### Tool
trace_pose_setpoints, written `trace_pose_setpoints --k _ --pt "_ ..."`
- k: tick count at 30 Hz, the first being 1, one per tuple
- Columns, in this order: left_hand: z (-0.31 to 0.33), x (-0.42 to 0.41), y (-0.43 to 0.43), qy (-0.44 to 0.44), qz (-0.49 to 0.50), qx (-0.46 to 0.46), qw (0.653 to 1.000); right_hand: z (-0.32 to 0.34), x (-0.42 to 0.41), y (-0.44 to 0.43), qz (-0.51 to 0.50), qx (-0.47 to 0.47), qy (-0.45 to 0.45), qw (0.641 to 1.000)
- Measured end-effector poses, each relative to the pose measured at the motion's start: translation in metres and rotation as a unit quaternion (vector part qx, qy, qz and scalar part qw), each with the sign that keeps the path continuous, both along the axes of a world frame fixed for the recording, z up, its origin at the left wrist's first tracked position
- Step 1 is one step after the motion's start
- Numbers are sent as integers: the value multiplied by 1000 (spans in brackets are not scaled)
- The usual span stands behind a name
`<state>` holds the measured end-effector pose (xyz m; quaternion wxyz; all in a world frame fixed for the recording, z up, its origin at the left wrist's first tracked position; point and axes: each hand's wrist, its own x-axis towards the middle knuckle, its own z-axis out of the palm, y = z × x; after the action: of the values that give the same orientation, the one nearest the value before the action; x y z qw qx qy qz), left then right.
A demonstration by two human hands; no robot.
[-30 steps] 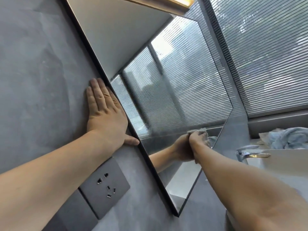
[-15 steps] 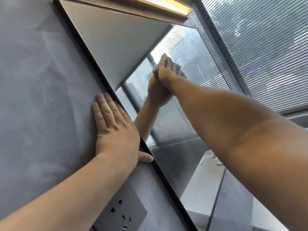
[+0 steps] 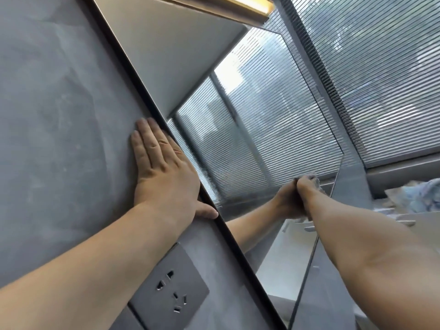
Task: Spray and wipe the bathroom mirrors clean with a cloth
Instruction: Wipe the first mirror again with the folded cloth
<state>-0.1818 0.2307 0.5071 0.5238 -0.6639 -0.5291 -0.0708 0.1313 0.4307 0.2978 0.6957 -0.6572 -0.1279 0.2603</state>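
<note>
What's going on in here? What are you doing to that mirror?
A person is wiping the bathroom mirror clean. The right hand grips a cloth and presses it against the lower part of the mirror. The left hand lies flat on the grey wall beside the mirror's dark edge, just above a wall socket. A misty, spotty patch shows on the mirror near the left hand.

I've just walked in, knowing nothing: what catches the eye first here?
The big mirror fills the middle, reflecting striped window blinds. Low at its right edge, the right hand presses a bunched cloth to the glass. The left hand lies flat on the grey wall beside it.
</note>
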Motion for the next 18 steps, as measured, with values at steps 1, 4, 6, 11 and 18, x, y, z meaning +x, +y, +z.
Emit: trace_pose_setpoints --k 1,4,6,11,18 --pt "0 0 0 -3 -2 -2 1000 11 0 1 -3 11 -7 1000" --pt "-1 -1 2 -4 -11 2 1000 81 -6 -12 -22 13 -87 996" --pt "-1 -2 3 -6 -12 4 1000 150 -23 -30 -3 38 -156 987" --pt "-3 0 6 -9 -12 19 1000 301 -93 -63 45 164 -358 918" --pt "-3 -1 0 3 -1 25 1000 322 -172 -105 99 290 -475 825"
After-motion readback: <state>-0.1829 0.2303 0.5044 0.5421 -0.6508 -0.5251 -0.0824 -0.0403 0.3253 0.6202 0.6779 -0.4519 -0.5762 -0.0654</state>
